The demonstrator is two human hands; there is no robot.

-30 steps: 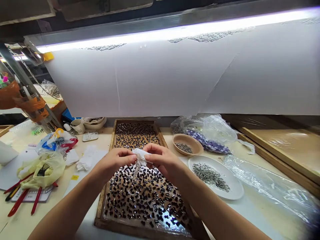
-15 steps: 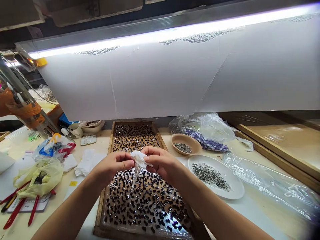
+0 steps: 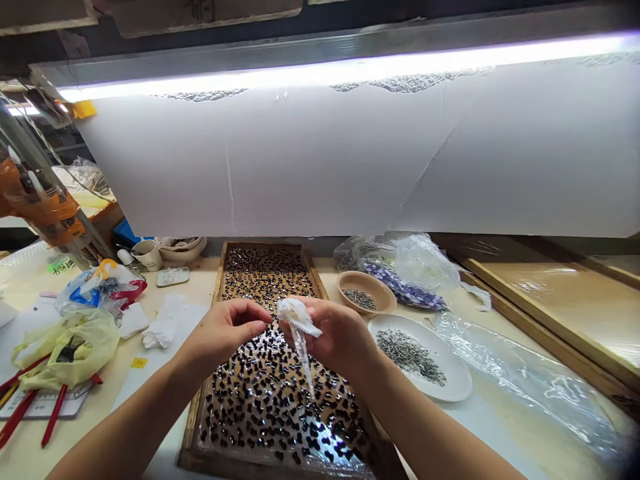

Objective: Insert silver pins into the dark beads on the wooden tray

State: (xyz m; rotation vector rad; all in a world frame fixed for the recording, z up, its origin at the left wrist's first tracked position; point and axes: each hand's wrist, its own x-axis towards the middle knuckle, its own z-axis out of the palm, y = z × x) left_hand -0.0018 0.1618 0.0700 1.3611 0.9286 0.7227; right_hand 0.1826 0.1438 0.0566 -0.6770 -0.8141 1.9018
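Observation:
My right hand (image 3: pixel 337 333) is closed around a clear, pointed plastic piping bag (image 3: pixel 303 363). White tissue (image 3: pixel 296 313) is bunched about the top of the bag, and the tip hangs downward. Just to the left, my left hand (image 3: pixel 233 330) has its thumb and forefinger close together, apart from the tissue; whether something tiny is pinched there I cannot make out. Beneath both hands lies a long wooden-framed tray (image 3: pixel 189 427), covered with many small glossy black pieces (image 3: pixel 260 413) on a brown base with clear film.
To the right are a white plate (image 3: pixel 457 387) and a tan bowl (image 3: pixel 390 303), both with small metal pieces. Clear plastic film (image 3: pixel 525 380) lies beyond. A yellowish bag (image 3: pixel 90 340), red-handled tools (image 3: pixel 54 417) and crumpled tissue (image 3: pixel 167 323) sit left. A white panel (image 3: pixel 310 167) hangs ahead.
My left hand has come away from the tissue. My right hand has turned and now holds the bag and tissue alone, slightly farther right. The view has shifted a little.

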